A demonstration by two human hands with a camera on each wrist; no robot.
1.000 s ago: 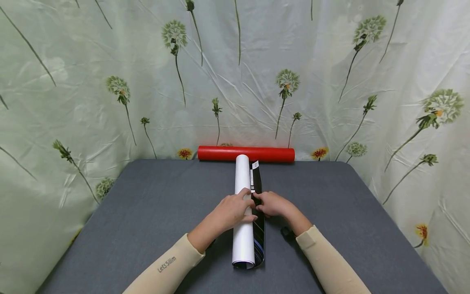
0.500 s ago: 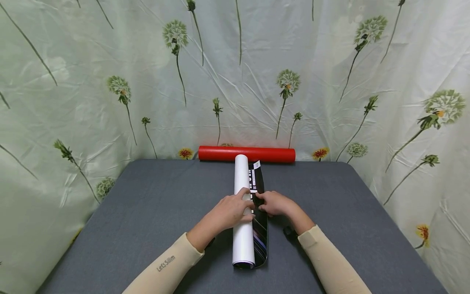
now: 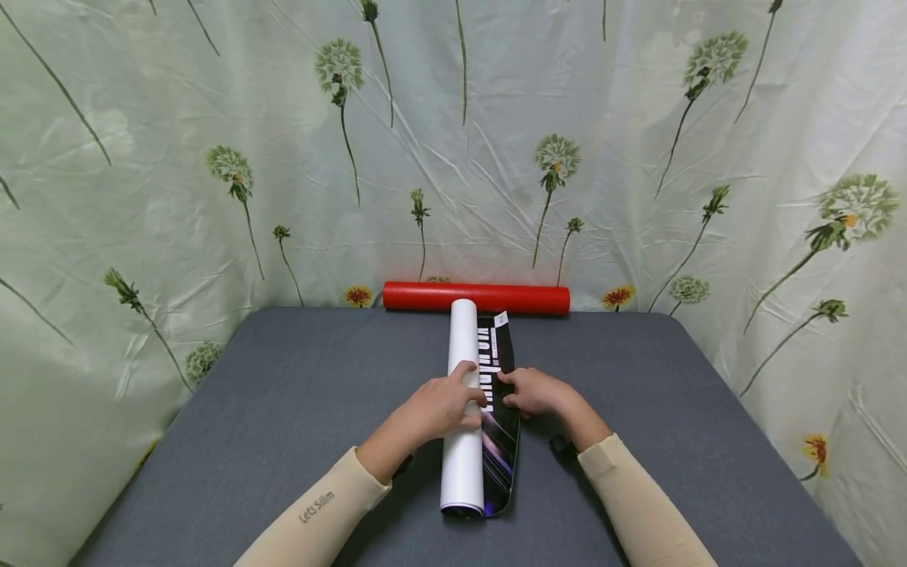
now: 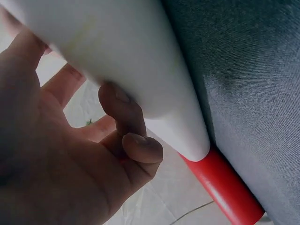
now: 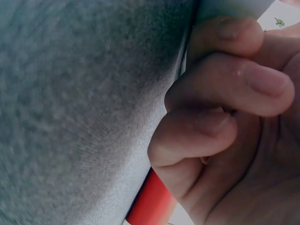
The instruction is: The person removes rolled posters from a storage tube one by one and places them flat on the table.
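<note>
A partly rolled mat [image 3: 464, 465] lies lengthwise mid-table, white on its outer side. Its free strip on the right [image 3: 500, 449] shows a black face with white lettering, purple streaks and a rounded corner. My left hand [image 3: 441, 405] grips the roll from above, fingers curved over it. In the left wrist view, bent fingers [image 4: 124, 110] lie against the white roll [image 4: 126, 51]. My right hand [image 3: 536, 391] pinches the strip's right edge between thumb and index finger. The right wrist view shows its other fingers [image 5: 225, 84] curled in, close over the cloth.
A red tube [image 3: 476, 298] lies crosswise at the table's back edge, just beyond the roll's far end. Dark grey cloth covers the table [image 3: 319, 378]. Behind hangs a pale curtain [image 3: 453, 157] printed with dandelions.
The roll has shifted slightly left under my left hand, while my right hand has drawn the edge a little right. More of the black printed face and lettering shows.
</note>
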